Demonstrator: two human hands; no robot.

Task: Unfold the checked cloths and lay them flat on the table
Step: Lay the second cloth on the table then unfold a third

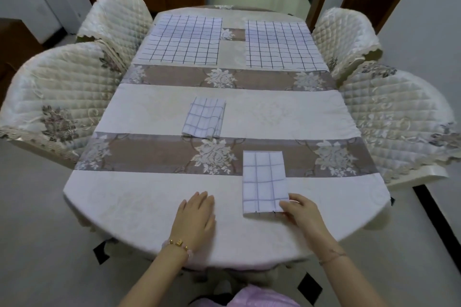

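- My right hand pinches the near right corner of the folded cloth, whose long axis runs away from me.
- My left hand lies flat on the bench.

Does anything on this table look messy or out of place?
Only mildly. The middle folded cloth looks rumpled: wavy grid lines, layers fanned out along its right edge. The near folded cloth, pinched by the right hand, is neat; the far left cloth and far right cloth lie flat.
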